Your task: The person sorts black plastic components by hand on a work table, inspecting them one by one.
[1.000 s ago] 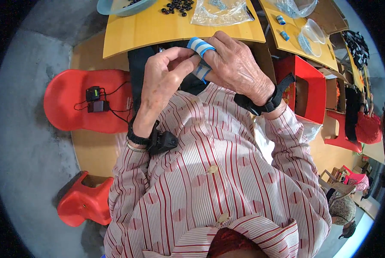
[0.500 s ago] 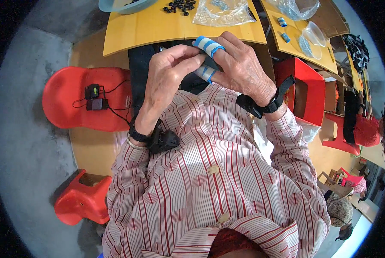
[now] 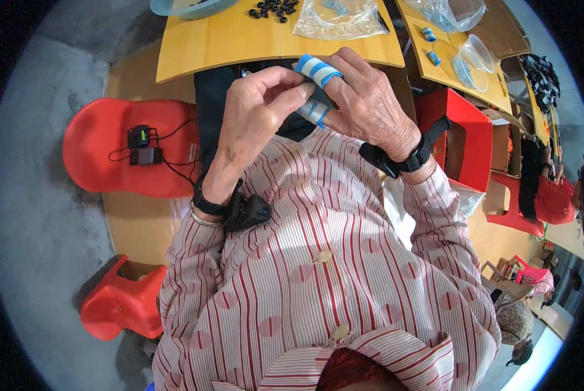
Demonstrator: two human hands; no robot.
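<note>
Hands close together over taped fingers at the yellow wooden counter [image 3: 239,45]

The left hand [image 3: 256,114] has edged closer over the past second, its fingertips now pinching the blue-and-white tape wrap [image 3: 318,70] on a finger of the right hand [image 3: 370,107], held just above the lap; wrapping appears under way.

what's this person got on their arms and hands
Both arms are in long sleeves of a pale shirt with red stripes. Each wrist carries a black strap with a small black device: the left wrist strap and the right wrist strap. Two fingers of the right hand are wrapped in white and blue tape.
</note>
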